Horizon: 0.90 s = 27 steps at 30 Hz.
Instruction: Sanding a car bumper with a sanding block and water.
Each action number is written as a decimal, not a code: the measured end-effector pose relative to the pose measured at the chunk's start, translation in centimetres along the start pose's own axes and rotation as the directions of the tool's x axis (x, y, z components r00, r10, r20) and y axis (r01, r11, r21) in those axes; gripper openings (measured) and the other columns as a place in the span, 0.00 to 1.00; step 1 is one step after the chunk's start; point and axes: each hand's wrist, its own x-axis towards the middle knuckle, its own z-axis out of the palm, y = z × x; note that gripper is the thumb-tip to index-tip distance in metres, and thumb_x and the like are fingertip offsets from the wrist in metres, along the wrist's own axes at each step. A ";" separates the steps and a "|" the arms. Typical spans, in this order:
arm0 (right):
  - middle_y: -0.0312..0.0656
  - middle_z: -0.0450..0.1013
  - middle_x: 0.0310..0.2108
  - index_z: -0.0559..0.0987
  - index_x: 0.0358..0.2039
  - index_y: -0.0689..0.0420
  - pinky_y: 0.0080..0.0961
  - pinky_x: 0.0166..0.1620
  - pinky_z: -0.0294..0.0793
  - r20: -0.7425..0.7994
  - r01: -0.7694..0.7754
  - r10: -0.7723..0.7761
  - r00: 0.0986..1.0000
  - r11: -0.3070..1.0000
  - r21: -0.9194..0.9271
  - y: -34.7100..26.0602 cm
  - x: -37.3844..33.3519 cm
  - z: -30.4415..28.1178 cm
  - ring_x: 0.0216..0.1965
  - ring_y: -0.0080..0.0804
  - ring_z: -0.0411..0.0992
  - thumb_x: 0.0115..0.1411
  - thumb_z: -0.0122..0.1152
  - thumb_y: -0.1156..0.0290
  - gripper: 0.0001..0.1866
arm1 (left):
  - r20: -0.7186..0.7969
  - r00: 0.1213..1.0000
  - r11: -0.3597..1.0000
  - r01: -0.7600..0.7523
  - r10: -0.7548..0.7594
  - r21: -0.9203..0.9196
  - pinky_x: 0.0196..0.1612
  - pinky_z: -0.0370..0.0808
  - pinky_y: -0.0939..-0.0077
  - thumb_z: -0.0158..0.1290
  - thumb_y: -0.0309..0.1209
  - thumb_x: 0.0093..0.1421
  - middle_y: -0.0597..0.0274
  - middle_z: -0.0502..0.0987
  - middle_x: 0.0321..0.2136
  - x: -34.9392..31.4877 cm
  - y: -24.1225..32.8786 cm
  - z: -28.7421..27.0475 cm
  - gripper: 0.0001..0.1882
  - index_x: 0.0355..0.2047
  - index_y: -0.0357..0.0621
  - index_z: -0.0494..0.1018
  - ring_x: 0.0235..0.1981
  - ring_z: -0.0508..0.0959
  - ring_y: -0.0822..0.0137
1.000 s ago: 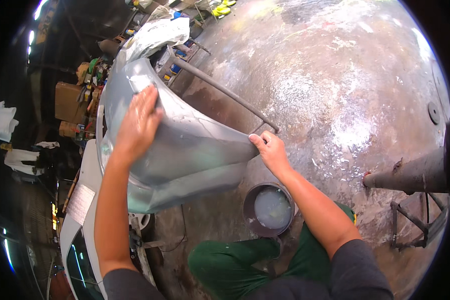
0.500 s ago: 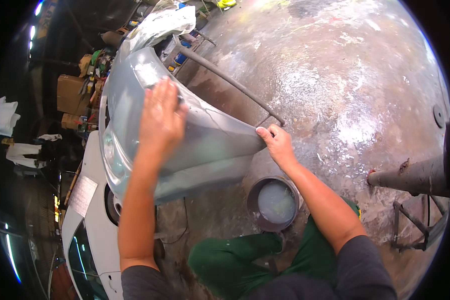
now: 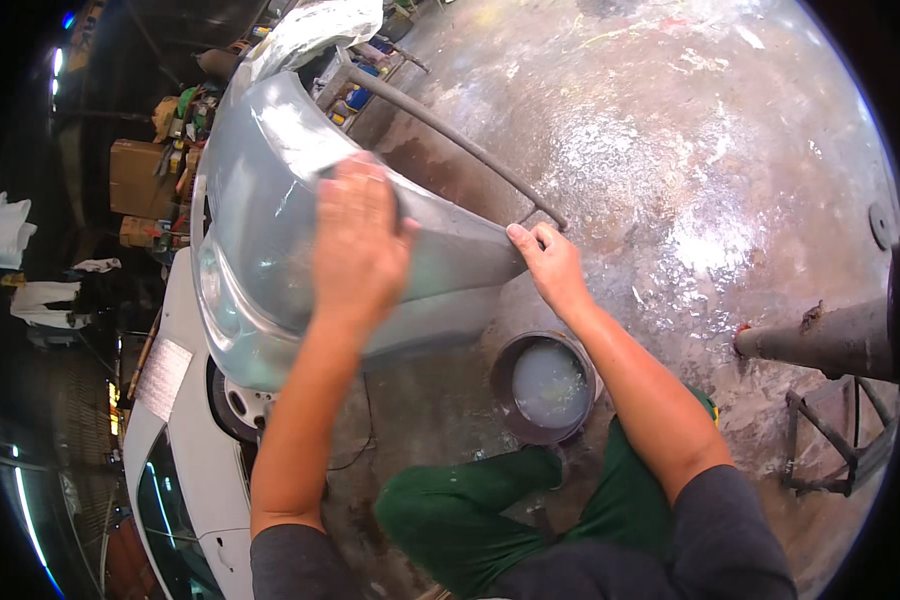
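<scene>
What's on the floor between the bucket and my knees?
Nothing in the head view: only bare stained concrete floor separates the bucket from the green-trousered knees.

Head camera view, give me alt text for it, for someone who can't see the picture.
A person's left hand presses flat on a grey car body panel while the right hand grips the panel's edge. A round bucket of cloudy water sits on the stained concrete floor by their green-trousered knees, and a white car stands at left.
</scene>
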 end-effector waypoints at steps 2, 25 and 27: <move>0.46 0.70 0.22 0.75 0.25 0.63 0.31 0.36 0.69 0.002 0.033 -0.033 0.999 0.996 0.085 1.1 0.1 0.4 0.28 0.30 0.67 0.67 0.51 0.43 0.31 | 0.058 0.997 0.996 -0.041 0.046 -0.084 0.71 0.49 0.54 0.54 0.37 0.60 0.40 0.59 0.66 -1.0 3.7 1.1 0.35 0.63 0.28 0.60 0.69 0.57 0.49; 0.54 0.76 0.30 0.80 0.31 0.64 0.36 0.48 0.69 0.038 -0.117 0.113 0.993 0.979 0.165 1.8 1.2 -0.7 0.38 0.44 0.74 0.69 0.26 0.34 0.45 | 0.076 0.993 0.993 -0.093 0.088 0.073 0.72 0.44 0.54 0.51 0.39 0.62 0.49 0.55 0.70 0.1 0.7 1.1 0.37 0.66 0.33 0.56 0.72 0.53 0.54; 0.53 0.76 0.29 0.80 0.30 0.64 0.36 0.47 0.69 0.032 -0.114 0.110 0.993 0.980 0.164 1.8 1.2 0.0 0.37 0.43 0.74 0.69 0.26 0.34 0.45 | 0.115 0.984 0.991 -0.133 0.135 -0.027 0.72 0.45 0.54 0.52 0.40 0.60 0.48 0.56 0.69 -0.5 3.7 2.3 0.38 0.66 0.33 0.57 0.71 0.54 0.54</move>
